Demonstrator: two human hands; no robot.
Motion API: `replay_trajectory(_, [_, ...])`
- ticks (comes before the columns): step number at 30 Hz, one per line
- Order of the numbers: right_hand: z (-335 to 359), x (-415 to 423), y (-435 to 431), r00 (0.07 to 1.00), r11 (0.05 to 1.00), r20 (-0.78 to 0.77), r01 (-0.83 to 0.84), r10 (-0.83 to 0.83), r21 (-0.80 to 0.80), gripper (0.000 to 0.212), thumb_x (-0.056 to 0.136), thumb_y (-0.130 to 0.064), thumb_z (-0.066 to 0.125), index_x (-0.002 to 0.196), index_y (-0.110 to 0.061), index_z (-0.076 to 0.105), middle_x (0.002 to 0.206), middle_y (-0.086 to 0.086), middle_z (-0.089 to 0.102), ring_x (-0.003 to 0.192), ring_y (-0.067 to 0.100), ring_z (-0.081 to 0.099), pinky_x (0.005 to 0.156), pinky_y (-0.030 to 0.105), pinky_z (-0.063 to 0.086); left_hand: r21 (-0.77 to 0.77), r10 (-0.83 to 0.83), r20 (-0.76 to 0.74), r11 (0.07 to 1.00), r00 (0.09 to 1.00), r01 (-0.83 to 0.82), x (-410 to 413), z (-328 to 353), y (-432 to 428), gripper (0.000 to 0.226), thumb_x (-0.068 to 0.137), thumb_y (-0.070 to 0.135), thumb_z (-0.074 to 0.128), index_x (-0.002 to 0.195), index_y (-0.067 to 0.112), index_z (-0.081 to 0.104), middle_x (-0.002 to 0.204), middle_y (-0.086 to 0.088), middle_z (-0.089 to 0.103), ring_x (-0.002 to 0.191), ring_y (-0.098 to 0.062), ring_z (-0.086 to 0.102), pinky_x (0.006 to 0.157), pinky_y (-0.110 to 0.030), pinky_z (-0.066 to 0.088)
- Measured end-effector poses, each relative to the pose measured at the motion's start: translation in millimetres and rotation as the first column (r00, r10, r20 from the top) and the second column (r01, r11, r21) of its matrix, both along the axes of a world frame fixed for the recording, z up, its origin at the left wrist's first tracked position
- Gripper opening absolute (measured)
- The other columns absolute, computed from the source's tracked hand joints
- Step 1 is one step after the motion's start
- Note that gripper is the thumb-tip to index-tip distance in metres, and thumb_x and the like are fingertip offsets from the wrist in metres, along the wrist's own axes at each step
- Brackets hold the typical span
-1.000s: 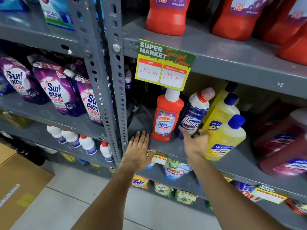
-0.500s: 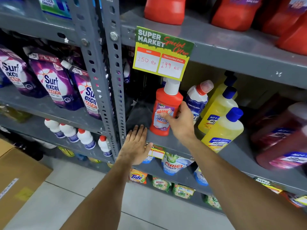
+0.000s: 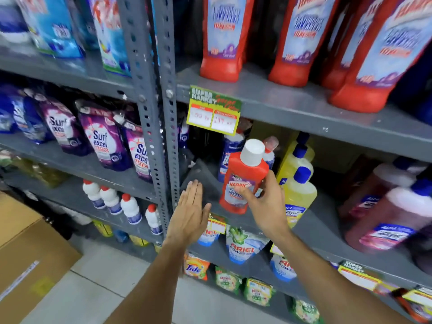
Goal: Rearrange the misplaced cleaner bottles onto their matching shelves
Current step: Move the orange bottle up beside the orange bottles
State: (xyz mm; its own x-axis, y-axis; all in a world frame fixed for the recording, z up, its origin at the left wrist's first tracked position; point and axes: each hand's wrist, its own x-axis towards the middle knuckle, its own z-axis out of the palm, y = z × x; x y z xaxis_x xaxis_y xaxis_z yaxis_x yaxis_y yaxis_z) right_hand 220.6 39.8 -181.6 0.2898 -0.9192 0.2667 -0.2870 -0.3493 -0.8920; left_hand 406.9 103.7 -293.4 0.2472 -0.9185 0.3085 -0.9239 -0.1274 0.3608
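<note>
four big red Harpic bottles [image 3: 222,40], three yellow bottles [image 3: 298,202], four small white bottles [image 3: 131,208]

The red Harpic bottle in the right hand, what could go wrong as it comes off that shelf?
1. The right hand grips the red Harpic bottle low on its label while it is tilted, so it might slip.
2. The Domex bottle and yellow bottles stand close beside it and could be knocked over.
3. The price tag hangs just above the cap and could snag if the bottle goes straight up.
</note>
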Motion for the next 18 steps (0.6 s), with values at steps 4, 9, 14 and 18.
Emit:
replay_trajectory(4, [41, -12, 22, 0.998, 0.994, 0.034, -0.052, 0.056, -0.095, 0.042, 0.083, -0.028, 0.079, 0.117, -0.032, 0.057, 0.105, -0.021, 0.071, 0.096, -0.005, 0.067, 0.083, 0.024, 0.057, -0.263, 0.091, 0.066, 0.962, 0.994, -0.071, -9, 64, 16, 0.061, 0.103, 0.030, 0.036, 0.152, -0.001, 0.018, 0.161, -0.017, 0.020, 0.151, -0.025, 0.011, 0.122, -0.043, 0.015])
replay_trajectory(9, [121, -18, 40, 0.980, 0.974, 0.160, -0.085, 0.120, -0.211, 0.044, 0.079, -0.038, 0.080, 0.117, -0.039, 0.059, 0.102, -0.018, 0.074, 0.095, 0.006, 0.072, 0.083, 0.042, 0.059, -0.416, 0.228, 0.141, 0.897, 0.963, -0.151, -7, 165, 23, 0.059, 0.103, 0.029, 0.037, 0.153, 0.002, 0.018, 0.162, -0.015, 0.019, 0.151, -0.024, 0.011, 0.122, -0.045, 0.016])
replay_trajectory(14, [220, -27, 35, 0.949, 0.921, 0.292, 0.005, 0.119, -0.390, 0.037, 0.079, -0.030, 0.083, 0.111, -0.024, 0.065, 0.095, -0.022, 0.074, 0.090, -0.004, 0.069, 0.085, 0.025, 0.055, -0.383, 0.167, 0.226, 0.921, 0.960, -0.070, -3, 236, 2, 0.063, 0.101, 0.040, 0.028, 0.150, 0.000, 0.026, 0.159, -0.016, 0.026, 0.150, -0.027, 0.017, 0.121, -0.045, 0.016])
replay_trajectory(18, [273, -32, 0, 0.944, 0.889, 0.323, 0.092, 0.065, -0.448, 0.038, 0.080, -0.028, 0.081, 0.112, -0.017, 0.065, 0.095, -0.014, 0.074, 0.087, 0.000, 0.070, 0.084, 0.032, 0.057, -0.226, 0.070, 0.305, 0.974, 0.950, 0.001, -8, 266, -25, 0.081, 0.094, 0.058, 0.012, 0.152, 0.002, 0.023, 0.160, -0.014, 0.024, 0.150, -0.027, 0.013, 0.122, -0.042, 0.008])
